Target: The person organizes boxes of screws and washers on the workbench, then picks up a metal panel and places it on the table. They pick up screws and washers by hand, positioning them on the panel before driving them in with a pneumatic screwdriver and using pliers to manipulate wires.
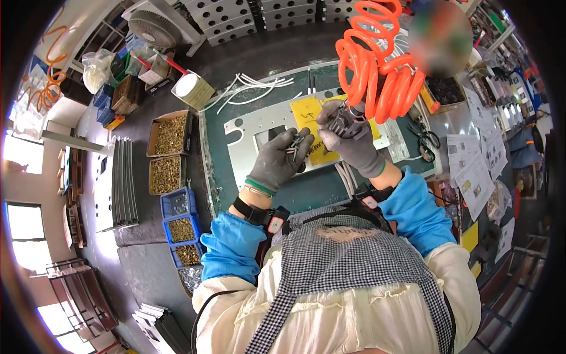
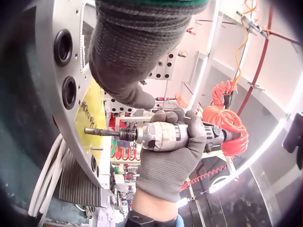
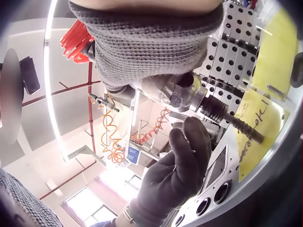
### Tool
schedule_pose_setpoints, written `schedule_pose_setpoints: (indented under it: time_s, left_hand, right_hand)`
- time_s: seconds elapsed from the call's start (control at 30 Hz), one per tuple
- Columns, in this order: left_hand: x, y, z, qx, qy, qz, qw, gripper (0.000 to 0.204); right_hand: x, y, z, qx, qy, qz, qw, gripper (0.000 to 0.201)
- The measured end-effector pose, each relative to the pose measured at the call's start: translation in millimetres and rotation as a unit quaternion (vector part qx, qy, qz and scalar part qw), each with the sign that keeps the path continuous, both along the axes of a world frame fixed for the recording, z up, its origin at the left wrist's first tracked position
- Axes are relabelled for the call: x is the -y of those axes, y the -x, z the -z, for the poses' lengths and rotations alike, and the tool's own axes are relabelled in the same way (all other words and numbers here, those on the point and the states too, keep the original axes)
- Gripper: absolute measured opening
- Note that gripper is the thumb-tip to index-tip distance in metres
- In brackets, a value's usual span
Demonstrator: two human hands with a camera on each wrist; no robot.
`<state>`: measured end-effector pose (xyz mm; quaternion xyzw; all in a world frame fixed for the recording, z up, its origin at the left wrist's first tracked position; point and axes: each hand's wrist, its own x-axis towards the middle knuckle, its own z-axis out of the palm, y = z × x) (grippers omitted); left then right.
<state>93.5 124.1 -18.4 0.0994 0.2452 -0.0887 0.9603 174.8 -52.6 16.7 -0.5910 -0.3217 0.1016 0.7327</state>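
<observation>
So the right hand point(image 1: 352, 138) has its fingers wrapped round the power tool point(image 2: 163, 136), which sits above the metal panel point(image 1: 242, 133) with its bit pointing at the yellow sheet point(image 1: 306, 112); can't tell if the tip touches. Left hand point(image 1: 277, 159) is just beside it, over the panel too, fingers curled round some small metal pieces point(image 1: 294, 145), can't make out how many. The panel lies on a green mat point(image 1: 221, 177) on the desk point(image 1: 132, 221), and bins of brass-coloured bits point(image 1: 171, 135) sit off to the left.
</observation>
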Motion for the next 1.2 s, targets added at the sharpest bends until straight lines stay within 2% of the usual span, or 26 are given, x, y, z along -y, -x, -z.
schedule_pose_setpoints:
  time_s: [0.03, 0.07, 0.1, 0.2, 0.3, 0.33, 0.37, 0.43, 0.5, 0.53, 0.6, 0.63, 0.67, 0.7, 0.73, 0.77, 0.8, 0.9, 1.0, 1.2]
  left_hand:
    - [0, 1, 9, 0.061, -0.201, 0.036, 0.977, 0.021]
    - [-1, 2, 22, 0.119, -0.393, 0.072, 0.909, 0.020]
    - [-2, 3, 32, 0.173, -0.567, 0.104, 0.799, 0.018]
    - [1, 5, 4, 0.195, -0.783, 0.128, 0.576, 0.015]
    - [3, -4, -8, 0.250, -0.844, 0.143, 0.452, 0.014]
    - [6, -9, 2, 0.220, -0.750, 0.151, 0.605, 0.014]
    - [11, -16, 12, 0.183, -0.632, 0.154, 0.738, 0.014]
    - [15, -25, 21, 0.078, -0.436, 0.163, 0.882, 0.016]
    - [21, -32, 0, -0.043, -0.312, 0.179, 0.932, 0.017]
    - [21, -30, -5, -0.025, -0.370, 0.210, 0.904, 0.017]
    - [16, -27, -11, 0.037, -0.500, 0.267, 0.823, 0.018]
    - [12, -26, -12, 0.078, -0.570, 0.287, 0.766, 0.019]
    - [8, -26, -12, 0.142, -0.648, 0.303, 0.684, 0.020]
    - [6, -25, -11, 0.202, -0.714, 0.315, 0.592, 0.021]
    - [9, -27, -9, 0.106, -0.604, 0.288, 0.736, 0.022]
    - [14, -32, -6, 0.005, -0.468, 0.249, 0.848, 0.023]
    - [17, -34, -4, -0.096, -0.314, 0.199, 0.923, 0.023]
    - [2, -30, 3, -0.003, -0.349, 0.275, 0.896, 0.027]
    - [12, -32, -1, -0.075, -0.328, 0.219, 0.916, 0.031]
    - [12, -32, -1, -0.062, -0.328, 0.219, 0.917, 0.036]
  right_hand:
    - [1, 1, 0, -0.002, 0.004, 0.003, 1.000, 0.038]
    - [2, 2, 2, -0.015, 0.000, -0.003, 1.000, 0.039]
    - [2, 2, 3, -0.028, -0.005, -0.009, 1.000, 0.040]
    - [1, 4, 6, -0.065, -0.039, -0.013, 0.997, 0.044]
    - [3, 1, 11, -0.048, -0.037, -0.012, 0.998, 0.047]
    - [4, 0, 12, -0.035, -0.029, -0.012, 0.999, 0.048]
    - [3, -1, 13, -0.042, -0.041, -0.014, 0.998, 0.046]
    - [2, -2, 15, -0.056, -0.067, -0.018, 0.996, 0.044]
    - [4, 0, 8, -0.072, -0.050, 0.000, 0.996, 0.042]
    - [5, 0, 6, -0.079, -0.041, 0.009, 0.996, 0.041]
    - [22, -19, 22, -0.163, -0.096, -0.087, 0.978, 0.038]
    - [25, -23, 19, -0.180, -0.120, -0.086, 0.973, 0.037]
    - [24, -25, 9, -0.195, -0.144, -0.085, 0.966, 0.037]
    - [25, -24, -6, -0.186, -0.164, -0.037, 0.968, 0.037]
    - [20, -20, -22, -0.178, -0.184, 0.013, 0.967, 0.038]
    - [10, -22, -28, -0.079, -0.176, 0.143, 0.971, 0.038]
    - [16, -23, -34, -0.147, -0.232, 0.084, 0.958, 0.035]
    - [11, -29, -27, -0.132, -0.235, 0.112, 0.956, 0.036]
    - [2, -29, -13, -0.162, -0.244, 0.117, 0.949, 0.036]
    - [-5, -29, -6, -0.157, -0.227, 0.144, 0.950, 0.033]
